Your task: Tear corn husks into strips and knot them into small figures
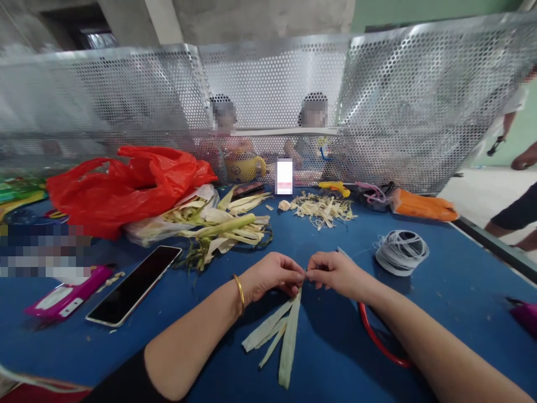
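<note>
My left hand is closed, pinching several pale strips of corn husk at their upper end. The strips fan out downward over the blue table. Fingertip to fingertip with it, my right hand is closed in a pinch at the top of the husk bundle. What lies between its fingers is too small to make out. Under my right forearm lies a tool with a red looped handle, partly hidden by my wrist. A spool of whitish string sits to the right of my right hand.
Corn husks are heaped beside a red plastic bag. A phone and a purple packet lie at left. Husk scraps, a yellow tool and an orange packet line the back. People sit behind a perforated metal screen.
</note>
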{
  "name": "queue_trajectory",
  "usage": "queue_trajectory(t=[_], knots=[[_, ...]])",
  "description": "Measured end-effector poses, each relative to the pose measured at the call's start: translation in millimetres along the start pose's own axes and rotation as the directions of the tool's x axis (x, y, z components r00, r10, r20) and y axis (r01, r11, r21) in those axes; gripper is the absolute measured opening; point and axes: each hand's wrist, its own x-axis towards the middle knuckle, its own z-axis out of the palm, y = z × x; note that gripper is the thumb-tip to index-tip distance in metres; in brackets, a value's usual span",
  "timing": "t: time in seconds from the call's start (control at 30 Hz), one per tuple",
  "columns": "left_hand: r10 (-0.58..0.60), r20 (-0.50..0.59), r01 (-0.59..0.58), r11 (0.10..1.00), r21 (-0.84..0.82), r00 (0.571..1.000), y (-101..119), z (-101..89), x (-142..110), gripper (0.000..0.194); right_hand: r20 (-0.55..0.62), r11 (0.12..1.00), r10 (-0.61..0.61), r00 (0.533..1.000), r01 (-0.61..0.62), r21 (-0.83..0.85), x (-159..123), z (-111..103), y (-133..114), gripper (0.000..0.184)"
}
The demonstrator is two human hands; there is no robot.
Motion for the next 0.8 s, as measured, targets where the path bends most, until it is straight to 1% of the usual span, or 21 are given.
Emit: queue_trajectory(t=[0.2, 0.33, 0.4, 0.47, 0.5, 0.53, 0.57, 0.67, 0.73, 0.8], knots=[[-0.006, -0.027, 0.007, 0.999, 0.036, 1.0, -1, 2.7, 1, 0.028, -0.048, 0.993, 0.071, 0.996, -0.066, 0.094, 1, 4, -2, 0.014], [0.043, -0.015, -0.042, 0.997, 0.068, 0.999, -6, 4.9, 3, 0.029, -0.04, 0.979, 0.095, 0.995, -0.087, 0.184, 0, 10, -9, 0.018], [0.093, 0.001, -0.092, 0.991, 0.092, 0.996, -7, 6.4, 4, 0.028, -0.062, 0.96, 0.084, 0.995, -0.064, 0.272, 0, 11, -11, 0.02], [0.144, 0.018, -0.145, 0.986, 0.085, 0.989, -8, 7.1, 5, 0.028, -0.123, 0.923, 0.07, 0.99, -0.018, 0.384, 1, 10, -10, 0.024], [0.163, 0.021, -0.165, 0.984, 0.071, 0.986, -8, 7.0, 6, 0.029, -0.145, 0.91, 0.069, 0.987, -0.002, 0.414, 1, 8, -9, 0.026], [0.18, 0.021, -0.18, 0.982, 0.056, 0.984, -8, 6.7, 6, 0.03, -0.146, 0.914, 0.063, 0.987, 0.001, 0.405, 2, 6, -7, 0.026], [0.194, 0.018, -0.195, 0.98, 0.043, 0.981, -7, 6.0, 7, 0.03, -0.124, 0.934, 0.054, 0.991, -0.006, 0.358, 3, 4, -4, 0.025], [0.239, 0.013, -0.239, 0.971, 0.026, 0.971, -6, 3.8, 8, 0.032, -0.021, 0.988, 0.022, 1.0, -0.019, 0.154, 5, -1, 4, 0.016], [0.256, 0.012, -0.257, 0.966, 0.02, 0.966, -5, 2.9, 9, 0.032, -0.015, 0.995, 0.001, 1.0, 0.001, 0.103, 6, -2, 7, 0.013], [0.26, 0.014, -0.26, 0.966, 0.015, 0.966, -6, 2.7, 9, 0.031, -0.042, 0.997, -0.015, 0.999, 0.018, 0.078, 6, -1, 9, 0.011]])
